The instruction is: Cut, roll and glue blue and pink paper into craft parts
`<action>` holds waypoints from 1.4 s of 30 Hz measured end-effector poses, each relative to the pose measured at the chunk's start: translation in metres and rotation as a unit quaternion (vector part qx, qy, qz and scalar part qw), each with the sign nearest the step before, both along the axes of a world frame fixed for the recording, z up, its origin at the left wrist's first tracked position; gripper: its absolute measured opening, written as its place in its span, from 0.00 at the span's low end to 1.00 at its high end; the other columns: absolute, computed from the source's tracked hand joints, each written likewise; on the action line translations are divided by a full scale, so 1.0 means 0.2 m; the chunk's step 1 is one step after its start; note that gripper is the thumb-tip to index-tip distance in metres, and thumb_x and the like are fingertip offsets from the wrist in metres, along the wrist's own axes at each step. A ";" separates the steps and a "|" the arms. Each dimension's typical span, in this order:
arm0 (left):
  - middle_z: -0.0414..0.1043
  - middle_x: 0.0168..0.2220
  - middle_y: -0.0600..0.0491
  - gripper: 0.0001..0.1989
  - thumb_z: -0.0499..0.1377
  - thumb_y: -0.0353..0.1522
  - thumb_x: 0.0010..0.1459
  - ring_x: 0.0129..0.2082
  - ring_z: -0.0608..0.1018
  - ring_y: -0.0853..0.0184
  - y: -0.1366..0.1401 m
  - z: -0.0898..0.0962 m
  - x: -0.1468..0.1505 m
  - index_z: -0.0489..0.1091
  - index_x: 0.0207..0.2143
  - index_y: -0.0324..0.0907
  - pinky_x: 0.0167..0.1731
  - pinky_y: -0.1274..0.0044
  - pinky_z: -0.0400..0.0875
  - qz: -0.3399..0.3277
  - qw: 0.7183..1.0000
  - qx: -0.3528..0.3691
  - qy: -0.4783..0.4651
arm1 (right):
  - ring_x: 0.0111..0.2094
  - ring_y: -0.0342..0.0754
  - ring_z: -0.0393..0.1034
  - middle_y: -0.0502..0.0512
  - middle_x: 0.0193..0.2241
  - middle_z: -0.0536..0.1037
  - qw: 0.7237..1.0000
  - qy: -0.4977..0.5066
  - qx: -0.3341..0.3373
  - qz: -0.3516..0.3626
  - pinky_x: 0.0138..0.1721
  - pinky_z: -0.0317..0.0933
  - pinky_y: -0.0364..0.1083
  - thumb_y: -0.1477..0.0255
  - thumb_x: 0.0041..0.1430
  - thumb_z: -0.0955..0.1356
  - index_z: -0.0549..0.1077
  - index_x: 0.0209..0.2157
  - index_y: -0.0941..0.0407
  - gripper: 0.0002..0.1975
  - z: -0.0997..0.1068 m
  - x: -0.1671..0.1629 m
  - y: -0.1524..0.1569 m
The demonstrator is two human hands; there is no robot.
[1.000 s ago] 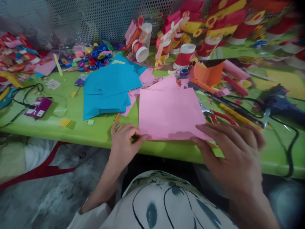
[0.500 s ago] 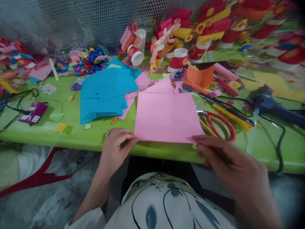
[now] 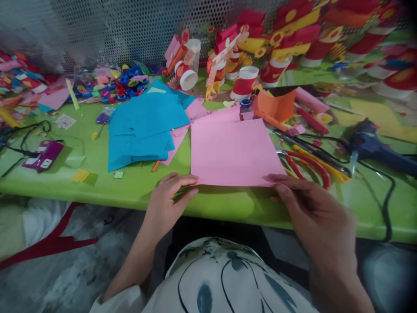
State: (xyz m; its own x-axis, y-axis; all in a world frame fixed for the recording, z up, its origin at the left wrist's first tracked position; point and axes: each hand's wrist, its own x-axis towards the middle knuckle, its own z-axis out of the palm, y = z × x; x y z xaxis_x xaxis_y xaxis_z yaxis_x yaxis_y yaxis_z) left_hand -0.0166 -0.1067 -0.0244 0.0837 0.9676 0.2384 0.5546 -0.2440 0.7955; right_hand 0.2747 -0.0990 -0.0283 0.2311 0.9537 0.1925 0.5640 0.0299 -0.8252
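- One pink sheet (image 3: 234, 152) is lying at the desk (image 3: 114, 191) edge, just right of the blue paper (image 3: 146, 124).
- Left hand (image 3: 167, 202) is touching its near left corner, thumb hanging apart below; gripping or not, can't tell.
- Right hand (image 3: 321, 211) is pinching the near right corner, red-handled scissors (image 3: 321, 168) lying just beyond.

A single head-worn camera looks forward and down from above the wearer's patterned top (image 3: 234, 280), which fills the near middle. It sits close over the left hand (image 3: 167, 202) and right hand (image 3: 321, 215), takes in the green tabletop (image 3: 107, 190) from left to right, reaches a perforated panel (image 3: 130, 28) at the far side, and catches floor (image 3: 100, 252) at the near left.
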 end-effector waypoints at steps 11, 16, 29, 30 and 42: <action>0.83 0.42 0.52 0.04 0.65 0.34 0.66 0.44 0.82 0.65 -0.01 0.04 -0.07 0.80 0.37 0.45 0.48 0.73 0.75 -0.006 0.995 -0.062 -0.072 | 0.34 0.49 0.78 0.50 0.35 0.84 0.996 -0.065 -0.006 0.058 0.34 0.71 0.46 0.54 0.61 0.72 0.81 0.36 0.48 0.13 0.03 0.03 0.00; 0.83 0.35 0.52 0.07 0.66 0.33 0.63 0.38 0.81 0.65 -0.01 0.05 -0.03 0.77 0.30 0.44 0.42 0.72 0.73 0.029 0.995 -0.065 -0.064 | 0.34 0.51 0.79 0.53 0.35 0.85 0.996 -0.039 -0.037 0.071 0.35 0.73 0.48 0.53 0.56 0.73 0.82 0.32 0.49 0.14 0.03 0.02 0.04; 0.81 0.40 0.50 0.08 0.67 0.37 0.63 0.41 0.83 0.63 -0.03 0.01 -0.01 0.75 0.41 0.45 0.44 0.72 0.76 0.084 0.987 -0.086 -0.109 | 0.33 0.55 0.80 0.56 0.32 0.84 0.995 0.030 -0.096 0.022 0.30 0.72 0.50 0.49 0.50 0.75 0.78 0.42 0.52 0.25 0.03 0.00 0.05; 0.82 0.41 0.50 0.07 0.66 0.36 0.64 0.42 0.83 0.63 -0.03 0.02 -0.02 0.76 0.43 0.46 0.48 0.70 0.75 0.061 0.991 -0.074 -0.095 | 0.33 0.55 0.80 0.56 0.32 0.84 0.995 0.032 -0.096 0.018 0.30 0.71 0.50 0.49 0.50 0.75 0.78 0.43 0.52 0.26 0.03 -0.01 0.05; 0.86 0.46 0.50 0.12 0.60 0.27 0.68 0.49 0.85 0.59 -0.02 0.04 0.01 0.83 0.38 0.49 0.54 0.63 0.75 -0.045 0.993 -0.031 -0.107 | 0.27 0.56 0.79 0.54 0.28 0.83 0.996 0.023 -0.076 -0.037 0.27 0.69 0.52 0.50 0.48 0.73 0.81 0.39 0.50 0.22 0.03 -0.02 0.05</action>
